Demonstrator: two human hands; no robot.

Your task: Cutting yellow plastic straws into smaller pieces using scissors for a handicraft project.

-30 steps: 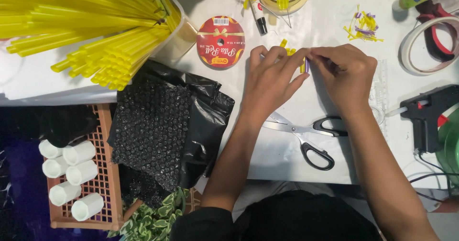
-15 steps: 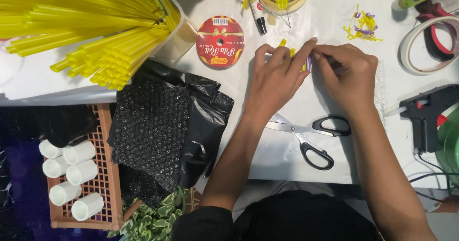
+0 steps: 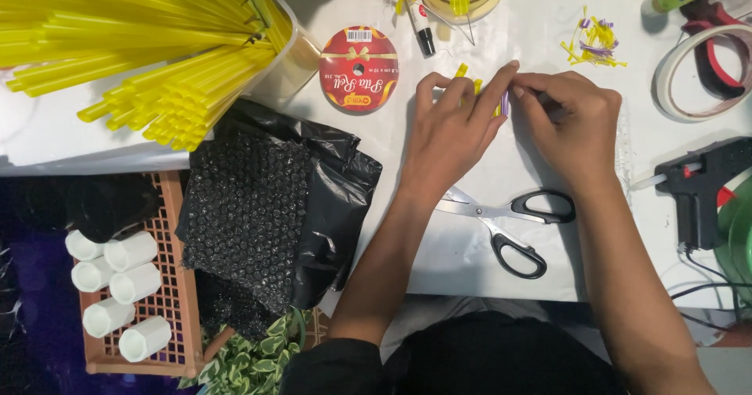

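We see both hands meeting over the white desk (image 3: 470,269), upper middle of the head view. Left hand (image 3: 454,132) is closed narrow, fingers pinched around short yellow straw pieces (image 3: 462,72) that poke out above the fingertips. Right hand (image 3: 568,125) is also curled narrow, fingertips touching the same bundle at a small purple bit (image 3: 505,103) between the two hands. What exactly the right hand grips, we cannot tell.

Scissors (image 3: 509,222) with black handles lie on the desk just below the hands, apart from them. Red ribbon spool (image 3: 359,69) sits left of the left hand. Long yellow straws (image 3: 141,42) fill a clear container at top left. Black glue gun (image 3: 705,183) at right edge, tape roll (image 3: 697,74) above it. Black bubble wrap (image 3: 258,215) hangs off the desk edge, beside an orange crate (image 3: 176,340) with white cylinders (image 3: 117,285).
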